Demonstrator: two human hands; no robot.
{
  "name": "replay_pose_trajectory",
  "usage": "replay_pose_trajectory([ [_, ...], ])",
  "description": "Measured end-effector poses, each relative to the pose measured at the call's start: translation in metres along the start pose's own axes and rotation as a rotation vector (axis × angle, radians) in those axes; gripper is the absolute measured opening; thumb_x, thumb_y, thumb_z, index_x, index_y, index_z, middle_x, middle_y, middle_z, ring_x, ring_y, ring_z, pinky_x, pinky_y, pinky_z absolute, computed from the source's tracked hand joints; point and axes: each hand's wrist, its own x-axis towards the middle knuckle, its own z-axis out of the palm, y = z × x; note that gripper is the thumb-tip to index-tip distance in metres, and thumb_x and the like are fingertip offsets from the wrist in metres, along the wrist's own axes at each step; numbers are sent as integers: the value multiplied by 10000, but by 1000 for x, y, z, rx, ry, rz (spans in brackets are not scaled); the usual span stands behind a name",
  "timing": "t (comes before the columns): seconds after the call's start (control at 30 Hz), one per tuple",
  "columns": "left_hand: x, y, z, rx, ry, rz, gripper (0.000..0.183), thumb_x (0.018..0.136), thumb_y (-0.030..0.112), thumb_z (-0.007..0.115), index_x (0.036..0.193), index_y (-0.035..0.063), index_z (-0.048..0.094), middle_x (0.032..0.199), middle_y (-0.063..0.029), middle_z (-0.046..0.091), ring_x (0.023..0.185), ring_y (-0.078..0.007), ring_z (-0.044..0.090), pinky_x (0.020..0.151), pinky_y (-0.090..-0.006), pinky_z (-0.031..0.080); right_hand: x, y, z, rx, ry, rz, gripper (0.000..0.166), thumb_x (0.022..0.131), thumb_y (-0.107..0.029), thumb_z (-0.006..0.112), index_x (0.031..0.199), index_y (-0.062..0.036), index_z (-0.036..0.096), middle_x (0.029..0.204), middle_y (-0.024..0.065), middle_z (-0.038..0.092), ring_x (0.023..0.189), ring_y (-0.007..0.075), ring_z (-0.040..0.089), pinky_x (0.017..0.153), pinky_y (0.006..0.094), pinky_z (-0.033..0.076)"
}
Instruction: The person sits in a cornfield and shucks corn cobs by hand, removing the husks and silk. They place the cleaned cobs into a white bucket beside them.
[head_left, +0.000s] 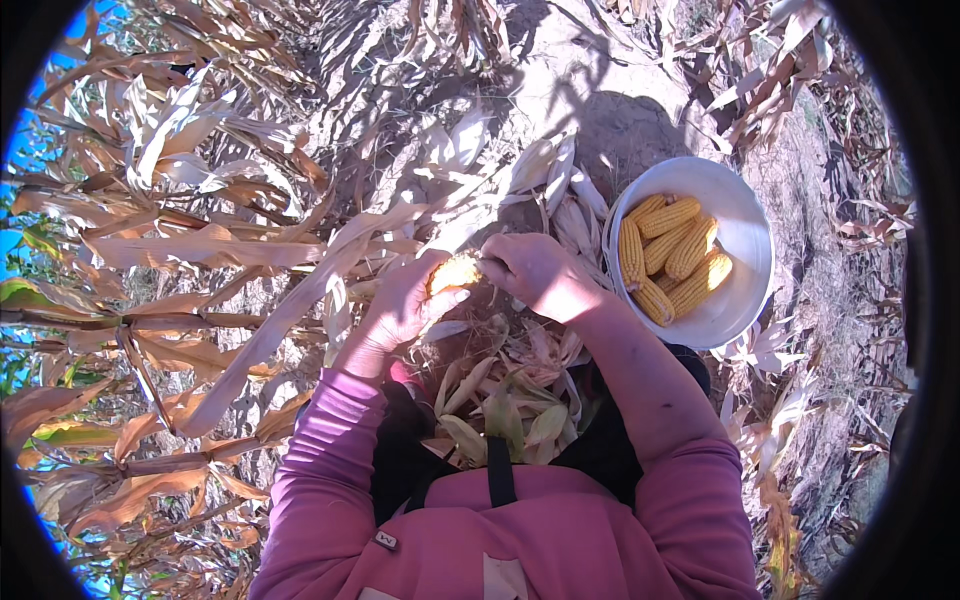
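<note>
My left hand (409, 296) is closed around a yellow ear of corn (454, 275), whose tip end shows bright in the sun between thumb and fingers. Close against its right end is my right hand (536, 271), with fingers curled and pinched; a few fine strands show there, but what the fingers hold is too small to tell. Right of my right forearm stands a white plastic bucket (742, 300) with several husked yellow corn cobs (667, 247) in it. Loose pale husks (510, 409) lie between my legs, below my hands.
Dry corn stalks (225, 321) with long brown leaves crowd the left side, one long leaf (300, 307) reaching close to my left forearm. More dry husks (555, 172) lie on the soil beyond my hands, beside the bucket. Dry leaves also hang at the upper right.
</note>
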Motion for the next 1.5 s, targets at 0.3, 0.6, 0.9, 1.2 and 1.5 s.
replay_pose_trajectory([
  [0.3,1,-6,4,-349,-22,-161,461,865,336,654,1165,4,542,942,-103,636,854,-161,594,761,-305,473,0,0,-2,66,206,35,124,837,-127,582,925,-40,594,766,169,620,745,367,615,673,425,483],
  [0.6,1,-30,14,-347,30,-99,427,859,309,656,1139,6,545,898,-106,618,823,-166,581,748,-312,462,0,-9,-12,197,123,127,122,844,-168,603,923,-75,613,718,167,621,691,375,612,628,435,481],
  [0.9,7,-7,12,-157,68,-154,547,721,297,778,1137,12,566,955,-159,644,875,-273,634,793,-357,483,-1,8,-1,131,240,74,175,837,-166,618,964,-54,572,852,170,620,798,382,604,684,434,476],
  [1.2,9,-8,13,144,213,-89,543,702,334,790,1102,41,570,969,-156,615,877,-287,623,763,-376,490,-4,8,5,114,-7,157,385,831,-219,647,1158,-59,523,1052,183,602,964,375,593,818,423,479],
  [1.5,25,1,29,-343,340,-144,539,784,202,733,1209,-12,481,1003,-92,589,909,-149,576,812,-295,474,-6,8,98,605,-58,175,854,705,-277,770,1364,9,307,1226,200,537,1121,287,554,967,366,435],
])
